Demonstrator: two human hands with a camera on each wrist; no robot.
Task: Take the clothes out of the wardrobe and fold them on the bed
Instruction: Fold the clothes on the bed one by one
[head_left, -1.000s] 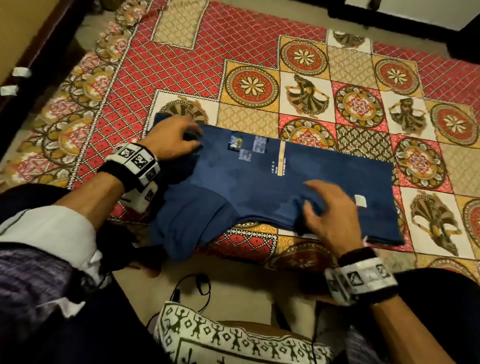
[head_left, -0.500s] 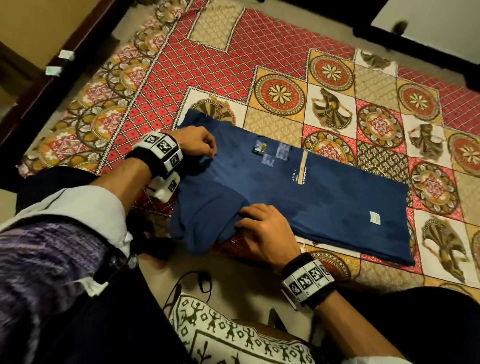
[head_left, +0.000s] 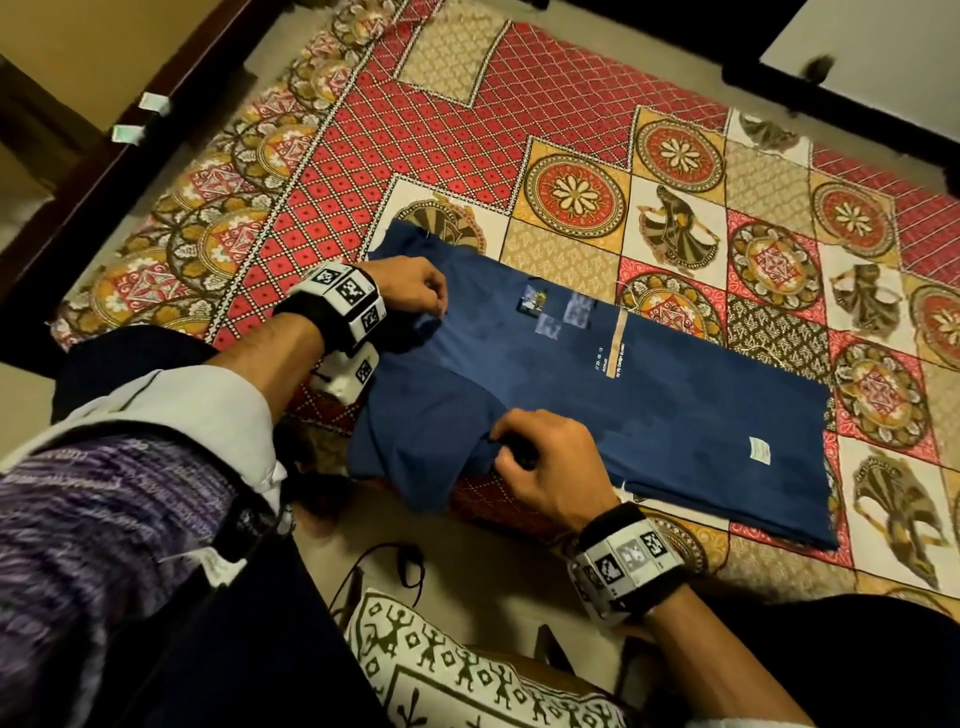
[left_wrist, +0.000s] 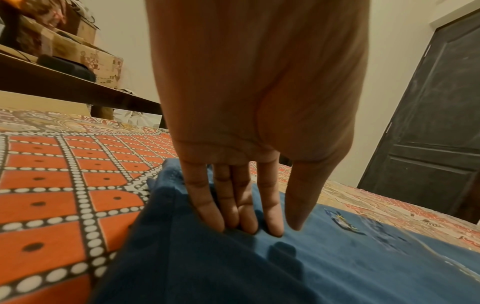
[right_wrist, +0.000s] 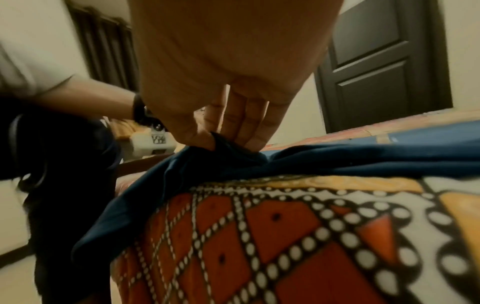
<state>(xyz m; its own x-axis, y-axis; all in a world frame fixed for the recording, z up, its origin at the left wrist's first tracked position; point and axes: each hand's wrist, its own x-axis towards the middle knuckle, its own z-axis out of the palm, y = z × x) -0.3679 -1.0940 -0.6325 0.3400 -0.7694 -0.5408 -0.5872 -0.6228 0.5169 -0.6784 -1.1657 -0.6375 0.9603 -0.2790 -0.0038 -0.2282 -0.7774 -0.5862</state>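
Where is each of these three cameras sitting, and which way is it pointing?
Head: worn on the head, looking down at the blue shirt on the bed; shows both forearms, left hand and right hand.
Left wrist: along the palm; left hand's fingers press the shirt; dark door behind.
Right wrist: low at the bed's edge; right hand's fingers pinch the shirt.
All three share the shirt and the bed.
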